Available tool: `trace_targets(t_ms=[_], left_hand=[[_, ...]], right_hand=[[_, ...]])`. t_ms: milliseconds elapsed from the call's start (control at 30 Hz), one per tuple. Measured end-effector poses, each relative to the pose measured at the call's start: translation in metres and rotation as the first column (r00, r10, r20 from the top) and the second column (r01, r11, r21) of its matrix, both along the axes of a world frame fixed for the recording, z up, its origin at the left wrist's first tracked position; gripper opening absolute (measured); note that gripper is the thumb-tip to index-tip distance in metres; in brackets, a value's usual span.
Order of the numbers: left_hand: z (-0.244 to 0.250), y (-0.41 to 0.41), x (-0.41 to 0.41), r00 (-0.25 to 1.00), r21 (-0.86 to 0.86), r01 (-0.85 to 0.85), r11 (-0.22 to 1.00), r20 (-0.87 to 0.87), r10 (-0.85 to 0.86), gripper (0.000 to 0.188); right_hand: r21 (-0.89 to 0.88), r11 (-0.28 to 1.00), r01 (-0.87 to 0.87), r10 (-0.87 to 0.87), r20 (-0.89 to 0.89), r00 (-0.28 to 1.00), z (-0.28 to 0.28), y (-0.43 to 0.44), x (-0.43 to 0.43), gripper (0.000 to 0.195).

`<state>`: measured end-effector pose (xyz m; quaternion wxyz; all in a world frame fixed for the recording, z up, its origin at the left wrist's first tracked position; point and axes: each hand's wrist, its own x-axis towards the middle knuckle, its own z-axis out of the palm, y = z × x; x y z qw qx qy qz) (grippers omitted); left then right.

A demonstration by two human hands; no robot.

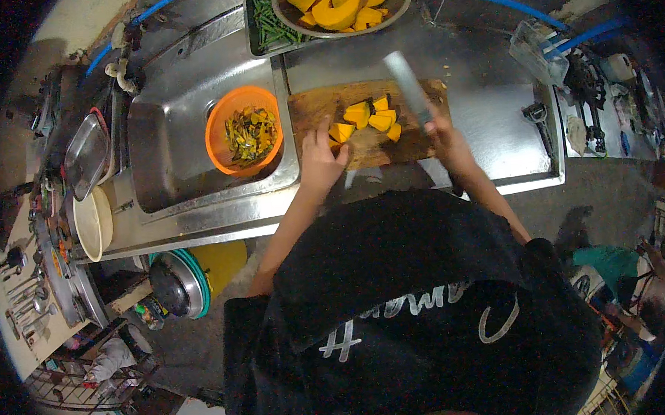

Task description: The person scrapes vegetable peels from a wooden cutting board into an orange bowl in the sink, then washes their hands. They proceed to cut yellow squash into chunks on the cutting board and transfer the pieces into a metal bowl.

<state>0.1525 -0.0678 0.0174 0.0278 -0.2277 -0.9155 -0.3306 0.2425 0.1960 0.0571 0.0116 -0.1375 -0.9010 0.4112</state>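
Note:
On the wooden cutting board lie several chunks of orange pumpkin with dark green rind. My left hand rests at the board's left part, thumb and fingers around a pumpkin piece. A kitchen knife is gripped in my right hand over the board's right side. Its blade is raised, points away from me and looks blurred. Behind the board, a steel bowl holds large cut pumpkin pieces.
An orange strainer with peelings stands in the steel sink at left. A tray of green beans sits partly under the bowl. A peeler lies at right. Another person is at far right.

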Motion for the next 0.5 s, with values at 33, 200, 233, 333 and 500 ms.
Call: trace_targets(t_ms=[33,200,233,333,500], left_hand=[[0.005,0.008,0.002,0.998,-0.004,0.007,1.0,-0.058,-0.007,0.077],[0.003,0.034,-0.004,0.993,-0.044,0.114,0.993,-0.006,-0.114,0.09],[0.006,0.038,-0.005,0.993,-0.085,0.12,0.989,0.015,-0.119,0.091],[0.006,0.044,-0.011,0.988,-0.138,0.156,0.978,0.005,-0.157,0.098],[0.007,0.05,-0.011,0.981,-0.259,0.176,0.95,-0.036,-0.192,0.102]], right_hand=[[-0.025,0.998,0.06,-0.058,0.061,0.996,0.004,0.011,-0.001,0.044],[0.322,0.945,0.061,-0.168,0.314,0.934,-0.032,0.062,0.003,0.041],[0.305,0.951,0.045,-0.132,0.27,0.954,-0.039,0.062,0.005,0.04],[0.297,0.954,-0.047,-0.025,0.235,0.972,-0.047,0.059,0.007,0.041],[0.253,0.944,-0.21,0.169,0.173,0.97,-0.048,0.029,-0.004,0.047]])
